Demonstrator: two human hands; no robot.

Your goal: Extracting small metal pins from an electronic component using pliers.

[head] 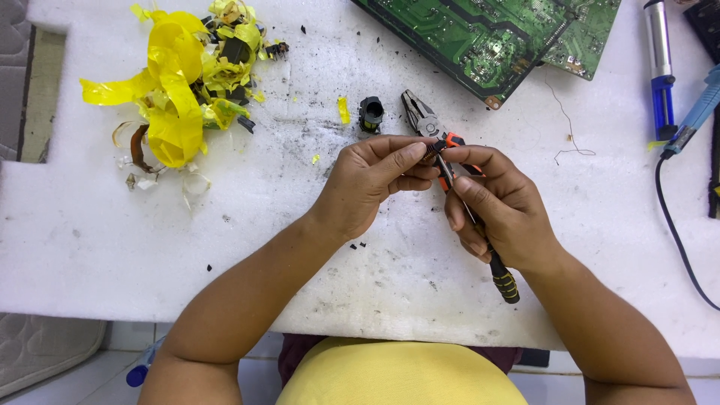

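A tiny dark part (433, 148) is pinched between thumb and forefinger of the left hand (373, 184), right up above the middle of the white foam mat (300, 247), and it's being poked at with a slim screwdriver-type tool (480, 232) (black and yellow grip at the bottom end) that's wrapped in the closed fingers of the right hand (499, 210). The two hands are pressed close together, fingertips almost touching around the part. What exactly the part is can't be told, it's mostly hidden by the fingers. It looks very light and stiff, probably brittle too, so it's best held by its sides with a firm fingertip pinch, since something that small could easily be flicked away. Orange-handled pliers (424, 120) are lying on the mat just behind the hands, with a small black bobbin-like core (370, 114) beside them. A heap of peeled yellow tape (176, 82) is piled at the far left, green circuit boards (487, 34) are at the top, and a blue soldering iron (697, 112) is parked on the right next to a blue-and-silver desoldering pump (660, 67).
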